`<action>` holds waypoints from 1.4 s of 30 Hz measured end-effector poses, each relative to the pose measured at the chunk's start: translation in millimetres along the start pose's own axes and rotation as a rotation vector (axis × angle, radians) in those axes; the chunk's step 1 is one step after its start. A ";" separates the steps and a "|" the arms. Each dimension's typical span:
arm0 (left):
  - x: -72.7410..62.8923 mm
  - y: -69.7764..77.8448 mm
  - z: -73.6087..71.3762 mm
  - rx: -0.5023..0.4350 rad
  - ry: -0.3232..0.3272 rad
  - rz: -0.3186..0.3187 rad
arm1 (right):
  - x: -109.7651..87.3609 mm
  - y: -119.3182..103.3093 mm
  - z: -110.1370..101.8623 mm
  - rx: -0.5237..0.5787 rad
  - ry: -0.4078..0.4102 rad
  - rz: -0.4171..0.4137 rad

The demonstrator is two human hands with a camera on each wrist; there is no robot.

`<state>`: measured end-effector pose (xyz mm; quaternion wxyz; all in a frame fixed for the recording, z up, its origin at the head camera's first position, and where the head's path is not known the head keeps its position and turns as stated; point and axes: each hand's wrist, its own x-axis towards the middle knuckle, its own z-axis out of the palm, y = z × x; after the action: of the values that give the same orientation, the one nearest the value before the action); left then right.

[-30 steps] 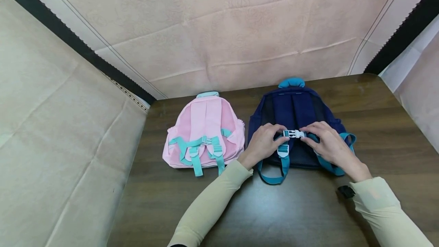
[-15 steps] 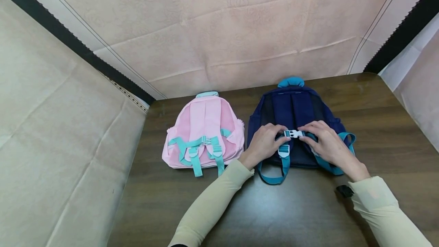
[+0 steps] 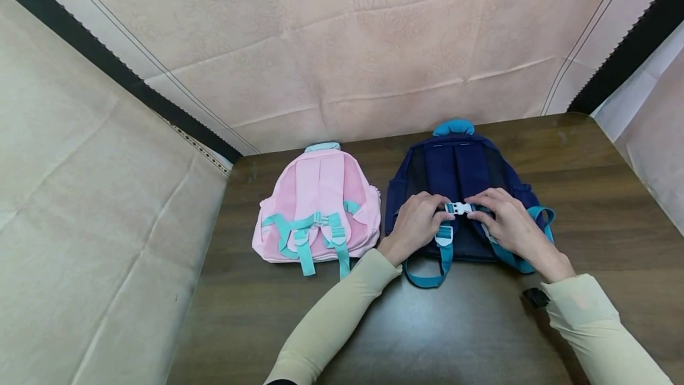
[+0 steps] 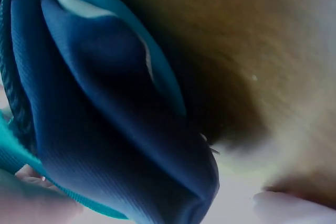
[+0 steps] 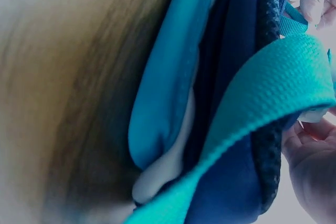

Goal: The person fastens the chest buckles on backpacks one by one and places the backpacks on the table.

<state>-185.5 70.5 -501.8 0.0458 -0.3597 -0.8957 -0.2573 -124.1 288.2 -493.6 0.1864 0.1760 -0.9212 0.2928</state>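
A navy backpack [image 3: 456, 162] with teal straps lies strap side up on the table. Across its lower middle, a white side-release buckle [image 3: 458, 208] shows with its two halves joined or nearly so; I cannot tell if they are fully locked. My left hand [image 3: 417, 221] pinches the buckle's left end between thumb and fingers. At the right end, my right hand [image 3: 504, 221] pinches the buckle and its strap. In the right wrist view a wide teal strap [image 5: 273, 82] crosses in front of the backpack's side. The left wrist view shows the navy fabric [image 4: 105, 119] close up.
A pink backpack [image 3: 320, 189] with mint straps lies to the left on the brown wooden table [image 3: 427, 337]. Pale fabric walls [image 3: 342, 52] stand behind and at the sides. A small black object [image 3: 536, 297] sits by the right sleeve.
My left hand has shifted slightly to the right, along with the buckle's left end. The buckle looks shorter between the hands. My right hand has barely moved.
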 end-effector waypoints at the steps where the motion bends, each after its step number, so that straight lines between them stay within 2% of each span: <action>1: -0.1 3.2 -2.9 -0.006 -0.003 -0.003 | 0.4 -0.4 0.0 0.001 0.002 -0.005; 7: 0.9 8.2 -5.2 0.011 -0.026 -0.020 | 2.5 -1.7 1.6 -0.004 -0.004 -0.032; 12: 1.6 8.6 -6.5 0.045 -0.048 0.002 | 1.2 -0.7 1.6 -0.005 -0.022 -0.017; 20: -1.2 8.6 -10.9 0.113 -0.113 0.049 | 1.5 -1.7 1.4 0.016 -0.112 0.044; 26: -9.3 11.3 -21.4 0.146 -0.085 0.079 | 3.0 -8.6 -2.0 0.013 -0.183 0.124; 28: -13.3 11.1 -27.2 0.150 -0.069 0.090 | 3.3 -13.4 -2.1 0.005 -0.170 0.131; 30: -18.1 10.0 -34.3 0.143 -0.060 0.097 | 5.0 -19.7 -0.5 0.000 -0.125 0.112; 35: -31.6 3.5 -55.0 0.113 -0.060 0.086 | 15.0 -41.0 7.2 0.007 -0.009 0.021; 42: -53.7 -18.8 -84.4 0.080 -0.042 0.019 | 31.3 -71.3 25.4 0.041 0.014 -0.071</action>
<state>-167.2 -16.0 -451.3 0.0435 -0.3712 -0.9027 -0.2131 -126.5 211.4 -465.2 0.1995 0.2105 -0.9067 0.3061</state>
